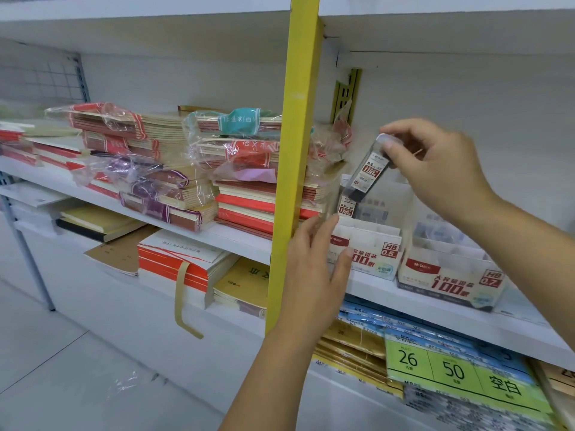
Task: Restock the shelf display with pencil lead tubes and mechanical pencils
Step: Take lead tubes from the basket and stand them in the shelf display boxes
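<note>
My right hand [435, 169] pinches a clear pencil lead tube [368, 169] by its white cap, tilted above the HB 0.5 display box [373, 255]. Another lead tube [346, 206] stands in the back left slot of that box. My left hand [314, 259] holds the box's front left corner, thumb on its front face. A second display box marked HB 0.7 [451, 278] stands to the right on the same white shelf [420, 309]. I see no mechanical pencils.
A yellow upright post [292, 169] stands just left of the boxes. Wrapped stacks of exercise books [193, 169] fill the shelf to the left. Below hang green and blue paper packs [451, 368] and gold envelopes [351, 343].
</note>
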